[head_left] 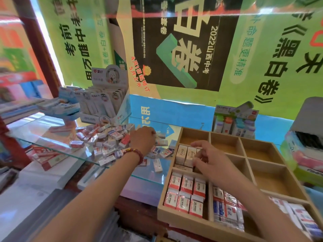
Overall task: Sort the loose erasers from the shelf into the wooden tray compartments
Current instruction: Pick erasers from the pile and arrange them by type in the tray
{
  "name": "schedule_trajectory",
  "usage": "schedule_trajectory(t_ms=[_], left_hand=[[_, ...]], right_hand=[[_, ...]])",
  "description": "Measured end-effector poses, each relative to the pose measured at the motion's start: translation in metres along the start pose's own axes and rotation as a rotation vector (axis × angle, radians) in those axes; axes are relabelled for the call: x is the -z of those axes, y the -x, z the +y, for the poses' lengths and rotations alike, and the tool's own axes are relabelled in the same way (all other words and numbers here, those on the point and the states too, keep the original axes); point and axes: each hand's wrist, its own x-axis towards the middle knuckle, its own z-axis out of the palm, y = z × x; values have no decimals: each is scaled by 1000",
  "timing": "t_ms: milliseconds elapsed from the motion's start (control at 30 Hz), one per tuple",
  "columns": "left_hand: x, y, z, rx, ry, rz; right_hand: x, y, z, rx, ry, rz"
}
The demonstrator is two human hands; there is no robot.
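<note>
Partly blurred, left hand point(142, 139) in eraser pile point(104, 138), right hand point(212, 158) grip unclear.

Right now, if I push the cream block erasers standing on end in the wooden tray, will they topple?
Probably not far: the cream block erasers stand side by side, walled in by the wooden tray. They look stiff, small, likely light. The gap by the right hand might let one lean.
</note>
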Motion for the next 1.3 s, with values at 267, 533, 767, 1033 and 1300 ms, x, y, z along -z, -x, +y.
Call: schedule_trajectory(t_ms=[267, 533, 767, 1033, 1300], left_hand=[[8, 0, -9, 7, 385, 53], [54, 48, 28, -89, 792, 119], [63, 93, 68, 11, 1031, -56], [53, 103, 63, -162, 672, 30], [29, 125, 50, -259, 568, -3]], right_hand=[[-6, -8, 4, 26, -24, 16], [-4, -7, -1, 98, -48, 144], [3, 4, -9, 140, 142, 157], [7, 13, -18, 64, 485, 46], [0, 12, -20, 66, 631, 37]])
